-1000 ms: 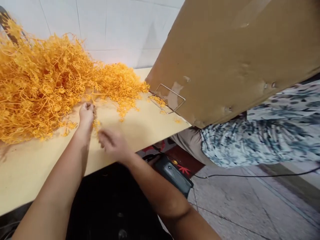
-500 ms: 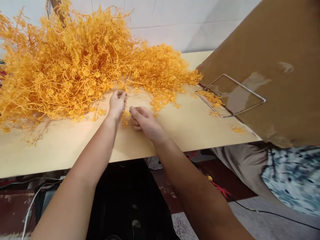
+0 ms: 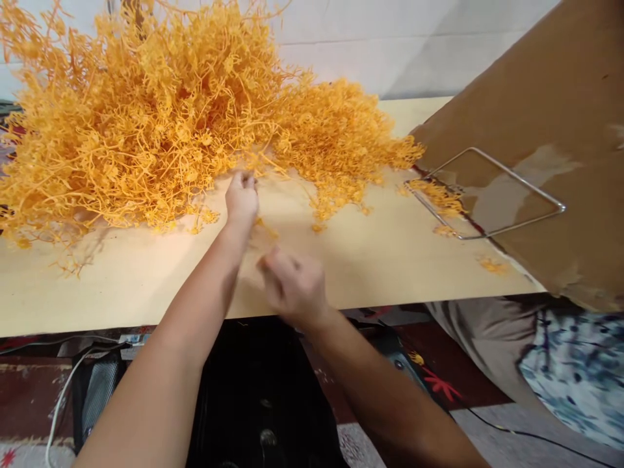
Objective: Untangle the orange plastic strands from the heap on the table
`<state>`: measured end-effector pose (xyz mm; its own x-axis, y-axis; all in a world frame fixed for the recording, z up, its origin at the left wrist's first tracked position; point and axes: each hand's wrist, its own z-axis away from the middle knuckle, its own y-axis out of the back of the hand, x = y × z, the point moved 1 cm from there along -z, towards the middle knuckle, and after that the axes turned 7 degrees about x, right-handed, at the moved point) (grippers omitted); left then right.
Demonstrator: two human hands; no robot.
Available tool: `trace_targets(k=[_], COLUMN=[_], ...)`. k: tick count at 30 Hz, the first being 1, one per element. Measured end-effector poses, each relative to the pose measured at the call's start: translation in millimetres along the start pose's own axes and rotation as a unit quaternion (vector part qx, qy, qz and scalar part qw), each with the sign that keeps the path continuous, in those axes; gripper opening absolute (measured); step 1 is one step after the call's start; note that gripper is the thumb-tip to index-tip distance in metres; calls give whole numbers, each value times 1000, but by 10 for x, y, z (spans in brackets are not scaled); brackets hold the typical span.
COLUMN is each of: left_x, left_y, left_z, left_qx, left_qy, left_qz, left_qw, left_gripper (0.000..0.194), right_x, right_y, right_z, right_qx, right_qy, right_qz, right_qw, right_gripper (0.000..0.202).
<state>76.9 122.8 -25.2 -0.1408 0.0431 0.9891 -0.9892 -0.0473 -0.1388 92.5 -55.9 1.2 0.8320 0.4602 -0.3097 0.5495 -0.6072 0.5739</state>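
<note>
A big heap of orange artificial sprigs [image 3: 160, 136] with thin branching stems fills the left and middle of the tabletop. At the heap's front edge, my left hand [image 3: 242, 198] is closed in a pinch on an orange sprig [image 3: 264, 227], a bit of which shows just below and right of the fingers. Nearer to me, my right hand [image 3: 297, 279] is above the table's front part with its fingers curled closed. Motion blurs it, and whatever it may hold cannot be made out.
A bent metal wire frame [image 3: 517, 172] leans by a large brown cardboard box [image 3: 550, 97] on the right. Loose orange bits [image 3: 441, 198] lie by it. A person in patterned cloth [image 3: 580, 370] sits at lower right. The wooden table [image 3: 380, 260] ends close to my body.
My right hand has drawn back toward me, away from my left hand, and its fingers are more curled. My left hand stays pinched at the heap's edge. The view has shifted slightly.
</note>
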Motion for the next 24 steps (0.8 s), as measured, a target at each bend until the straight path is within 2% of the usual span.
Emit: trace_targets(k=[2,3,4,5,7,8,10,11,13,16,18,22,24], left_x=[4,14,28,44,75,88,105,109,114,124,134,148,164], left_y=[11,19,30,44,74,87,103,104,96,79,71,62,57], left_z=[-59,-73,-76,-69,-34,-14,17,26,31,25,14,-27,-46], left_qx=[23,19,12,4,-6,-7,-5,-5,-4,2,7,18,29], left_qy=[-11,-12,-7,3,28,38,44,44,38,42,54,60,46], left_qz=[6,7,8,8,10,11,14,15,17,14,8,-7,-17], left_qw=[1000,1000,1000,1000,1000,999,999,999,999,999,998,998,998], left_gripper=[20,20,20,20,19,20,20,20,20,20,20,20,20], right_x=[-171,-192,-159,-77,185,323,545,610,650,585,547,522,463], right_y=[88,121,143,152,138,118,66,40,-8,-79,-129,-214,-215], right_z=[16,-2,-31,-64,-112,-123,-118,-107,-87,-106,-156,-235,-212], right_qx=[4,7,13,20,33,33,24,14,-18,-96,-139,-152,-151], right_qy=[74,53,-7,-96,-292,-359,-421,-424,-400,-364,-336,-254,-246], right_qz=[-64,-86,-101,-115,-150,-178,-211,-211,-183,-113,-67,-46,-42], right_qw=[995,995,995,988,944,916,882,881,898,919,929,954,957], right_gripper=[19,18,16,14,13,15,19,20,22,29,26,27,26])
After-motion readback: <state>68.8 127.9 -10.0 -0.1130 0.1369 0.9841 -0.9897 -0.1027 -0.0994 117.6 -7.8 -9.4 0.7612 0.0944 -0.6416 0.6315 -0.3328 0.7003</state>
